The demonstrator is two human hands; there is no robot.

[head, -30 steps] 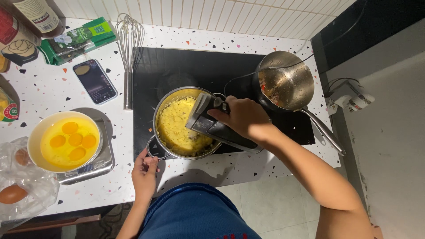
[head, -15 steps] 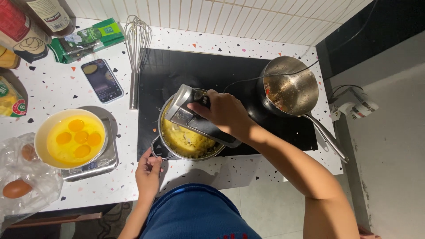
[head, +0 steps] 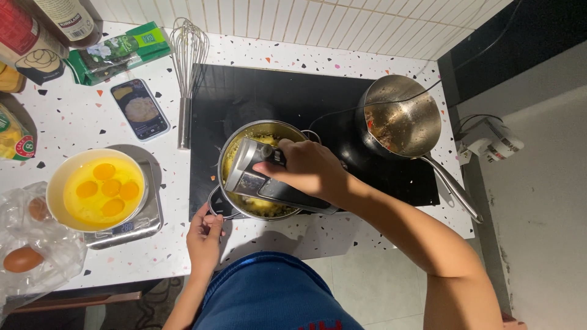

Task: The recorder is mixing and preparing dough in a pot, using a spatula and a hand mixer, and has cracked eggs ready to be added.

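White speckled surface (head: 73, 131) is carrying everything, with a black hob (head: 257, 98) lying across its middle. On the hob, near its front edge, a steel pot (head: 235, 143) of yellow food is sitting, and a second steel pan (head: 403, 119) with a long handle is standing well apart at the right. Left of the hob, a bowl (head: 58, 183) of egg yolks is resting on a scale (head: 131, 226). A clear bag (head: 36, 244) with brown eggs is lying just beside it. A whisk (head: 185, 79) and a phone (head: 139, 109) are lying further back. The right hand (head: 309, 170) is clenching a metal grater (head: 244, 171), holding it tilted over the pot. The left hand (head: 205, 237) is gripping the pot's dark handle (head: 215, 205) at the surface's front edge.
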